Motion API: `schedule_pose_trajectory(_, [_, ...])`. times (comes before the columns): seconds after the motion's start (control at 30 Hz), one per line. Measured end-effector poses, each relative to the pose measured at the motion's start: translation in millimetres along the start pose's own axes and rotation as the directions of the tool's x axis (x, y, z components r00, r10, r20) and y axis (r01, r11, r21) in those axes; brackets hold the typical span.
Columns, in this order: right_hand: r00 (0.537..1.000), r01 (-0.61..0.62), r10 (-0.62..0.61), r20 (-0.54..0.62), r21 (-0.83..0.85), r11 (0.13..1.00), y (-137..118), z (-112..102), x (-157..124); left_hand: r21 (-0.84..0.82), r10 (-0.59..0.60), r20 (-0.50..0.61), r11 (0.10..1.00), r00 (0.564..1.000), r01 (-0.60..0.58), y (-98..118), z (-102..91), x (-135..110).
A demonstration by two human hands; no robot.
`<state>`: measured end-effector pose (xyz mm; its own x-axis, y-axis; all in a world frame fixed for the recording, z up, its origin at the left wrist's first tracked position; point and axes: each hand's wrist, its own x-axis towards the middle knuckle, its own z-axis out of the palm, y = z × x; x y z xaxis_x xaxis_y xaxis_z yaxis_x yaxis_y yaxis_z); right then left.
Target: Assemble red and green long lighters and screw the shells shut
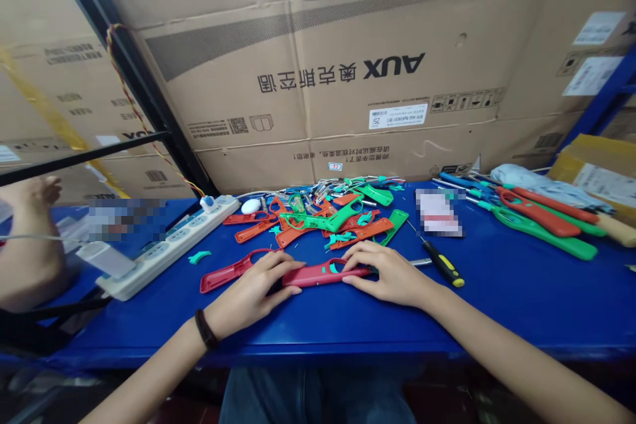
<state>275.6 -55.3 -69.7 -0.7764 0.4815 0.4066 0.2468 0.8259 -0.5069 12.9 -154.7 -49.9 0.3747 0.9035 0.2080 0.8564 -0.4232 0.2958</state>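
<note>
A red long-nosed lighter (313,274) with a green trigger lies across the near part of the table, its metal tube pointing right. My left hand (263,285) grips its handle end between thumb and fingers. Around the trigger end my right hand (377,271) is closed, partly hiding the body. Just behind my left hand rests a red half-shell (223,276), hollow side up. A screwdriver (444,265) with a black and yellow handle is to the right of my right hand. Beyond both hands spreads a pile of orange and green lighter shells and small parts (322,215).
Finished-looking lighters (541,228) are heaped at the right, near a yellow-taped carton (596,169). A white power strip (169,248) runs along the left under a black frame post. Another person's hand (34,195) shows at far left. Large cardboard boxes (338,26) wall off the back.
</note>
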Motion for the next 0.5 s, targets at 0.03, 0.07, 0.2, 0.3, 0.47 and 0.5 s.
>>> schedule_pose_trajectory(0.03, [1.0,-0.001,0.001,-0.003,-0.001,1.0,0,0,0,-0.002,-0.002,-0.007,1.0,1.0,0.002,1,0.4,-1])
schedule_pose_trajectory(0.07, [1.0,0.001,-0.001,-0.003,-0.001,1.0,0,0,-1,-0.002,-0.005,-0.012,1.0,1.0,0.005,3,0.9,-2])
schedule_pose_trajectory(0.2, [0.999,0.04,-0.04,0.022,-0.004,0.999,-2,-1,-2,0.002,-0.023,-0.014,1.0,1.0,0.023,15,3.4,-11])
schedule_pose_trajectory(0.3, [0.995,0.077,-0.076,0.059,-0.011,0.997,-7,-1,-2,0.004,-0.044,-0.011,0.999,0.999,0.044,23,4.8,-19])
schedule_pose_trajectory(0.47, [0.991,0.12,-0.121,0.062,0.025,0.992,-12,1,-3,-0.02,-0.083,0.017,0.996,0.996,0.084,28,3.1,-22])
schedule_pose_trajectory(0.5, [0.992,0.114,-0.116,0.057,0.035,0.993,-12,1,-3,-0.031,-0.087,0.021,0.996,0.996,0.087,28,2.1,-20])
